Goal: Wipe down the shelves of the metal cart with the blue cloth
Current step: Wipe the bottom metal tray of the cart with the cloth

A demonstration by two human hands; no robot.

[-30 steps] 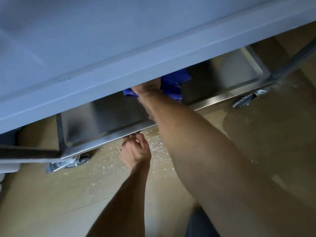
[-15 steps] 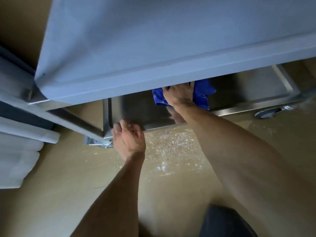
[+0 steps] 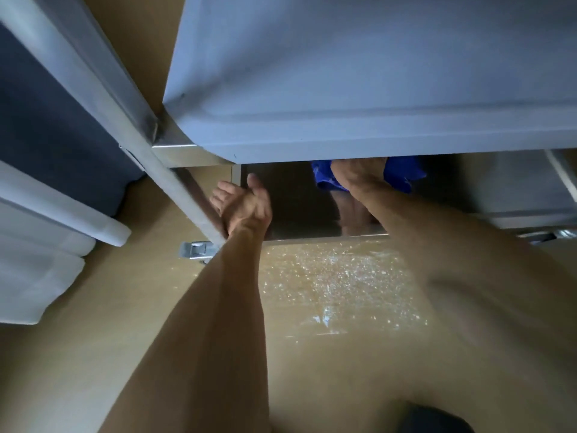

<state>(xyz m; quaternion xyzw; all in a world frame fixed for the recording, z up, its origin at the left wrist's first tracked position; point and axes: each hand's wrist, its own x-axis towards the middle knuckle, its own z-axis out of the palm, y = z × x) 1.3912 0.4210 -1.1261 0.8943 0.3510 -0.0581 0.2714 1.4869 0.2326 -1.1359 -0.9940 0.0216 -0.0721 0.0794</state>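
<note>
Under the upper shelf (image 3: 359, 89) of the metal cart, the right hand (image 3: 359, 178) lies on the blue cloth (image 3: 402, 178) on the lower shelf (image 3: 296, 207); its fingers are hidden beneath the upper shelf's edge, so I cannot tell how they lie. To the left, the left hand (image 3: 242, 206) is open, fingers loosely spread, thumb raised, at the lower shelf's near left corner by the slanted cart post (image 3: 175, 182). A caster (image 3: 196, 250) shows below. Bright flecks of light scatter across the tan floor (image 3: 337, 282).
</note>
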